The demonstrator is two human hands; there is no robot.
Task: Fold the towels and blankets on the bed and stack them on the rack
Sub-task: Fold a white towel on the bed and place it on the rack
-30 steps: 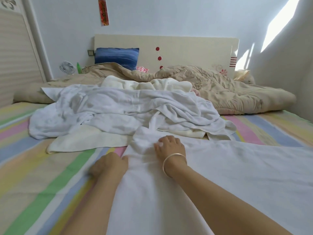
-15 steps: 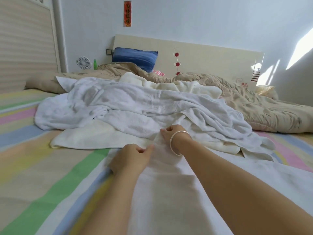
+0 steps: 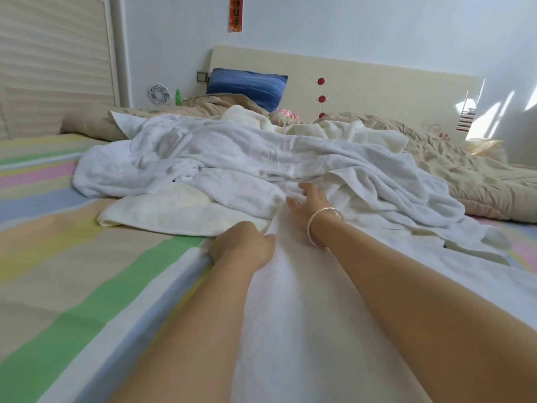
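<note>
Left hand (image 3: 242, 245) fingers curled, pinching white towel (image 3: 305, 330) edge (spread flat at 6 o'clock). Right hand (image 3: 312, 203) fingers spread, loose, on rumpled towel pile (image 3: 247, 161) at 12 o'clock.

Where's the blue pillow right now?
Head view, upper centre: the blue pillow leans against the headboard, behind the tan quilt.

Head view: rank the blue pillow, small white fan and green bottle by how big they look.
Largest to smallest:
1. blue pillow
2. small white fan
3. green bottle
All three sit at the bed's far end, at similar depth, so nearness hardly skews this order.
</note>
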